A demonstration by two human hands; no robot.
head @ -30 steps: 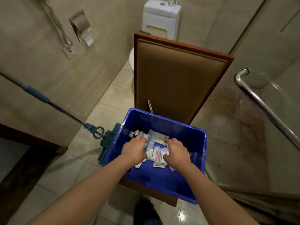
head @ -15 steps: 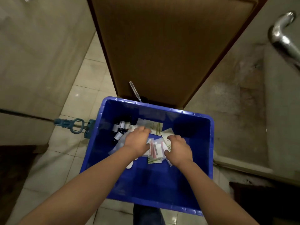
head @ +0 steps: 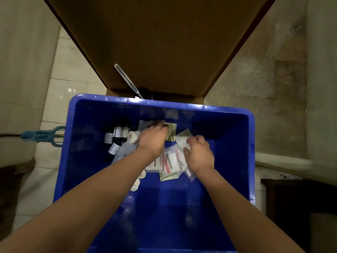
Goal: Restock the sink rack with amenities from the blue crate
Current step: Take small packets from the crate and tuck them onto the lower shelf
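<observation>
Bottles (head: 116,137) lie beside left hand (head: 153,141), grip flat on sachets (head: 170,161); right hand (head: 199,154) pinches white packet (head: 182,142) in blue crate (head: 182,106).

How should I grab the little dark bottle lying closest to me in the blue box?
The little dark bottle lies slanted on the blue crate floor, other bottles and packets crowding its sides, so probably pinch its white-labelled middle from above, fingers across its width.

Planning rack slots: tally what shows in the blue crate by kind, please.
dark bottles: 4
round white soaps: 3
flat packets: overlapping pile, cannot count
total counted: 7
</observation>
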